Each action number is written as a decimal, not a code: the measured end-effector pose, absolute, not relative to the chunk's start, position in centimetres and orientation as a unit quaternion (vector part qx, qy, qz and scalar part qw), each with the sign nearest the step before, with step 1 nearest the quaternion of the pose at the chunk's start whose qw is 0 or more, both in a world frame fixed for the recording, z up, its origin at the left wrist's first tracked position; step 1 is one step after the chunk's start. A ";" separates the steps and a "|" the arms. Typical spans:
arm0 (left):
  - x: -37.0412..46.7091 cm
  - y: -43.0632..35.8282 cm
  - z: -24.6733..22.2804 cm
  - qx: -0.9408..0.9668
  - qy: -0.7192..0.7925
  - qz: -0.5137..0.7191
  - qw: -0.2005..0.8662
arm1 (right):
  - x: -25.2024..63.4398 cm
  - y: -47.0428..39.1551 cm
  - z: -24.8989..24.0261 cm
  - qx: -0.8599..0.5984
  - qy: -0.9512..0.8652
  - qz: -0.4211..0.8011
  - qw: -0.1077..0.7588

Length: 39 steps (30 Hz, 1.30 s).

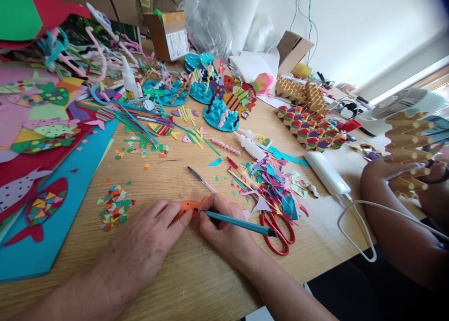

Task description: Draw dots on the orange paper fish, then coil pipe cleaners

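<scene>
Orange cutout (185,205) lies on the table (189,279), pinned by the left hand (149,232), thumb and fingers closed on it; right hand (224,241) grips blue pen (242,224). Judged light, bendable, easily creased; best held flat by edges

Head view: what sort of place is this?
Probably a craft workroom: the right hand holds a blue pen at an orange cut-out, red-handled scissors lie by a heap of colourful scraps, and several fish cut-outs lie at the left.
</scene>
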<state>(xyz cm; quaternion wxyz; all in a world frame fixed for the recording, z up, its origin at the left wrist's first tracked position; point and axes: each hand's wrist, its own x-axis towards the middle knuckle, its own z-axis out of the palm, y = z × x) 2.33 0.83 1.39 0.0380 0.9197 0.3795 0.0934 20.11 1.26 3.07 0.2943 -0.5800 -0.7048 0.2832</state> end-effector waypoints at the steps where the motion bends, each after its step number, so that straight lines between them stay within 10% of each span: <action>1: 2.3 0.8 1.4 0.920 0.379 0.094 0.035 | 20.1 1.3 3.1 -0.579 -0.705 0.284 0.295; 39: 2.3 0.8 1.3 0.914 0.390 0.095 0.053 | 20.1 1.3 3.2 -0.580 -0.707 0.286 0.287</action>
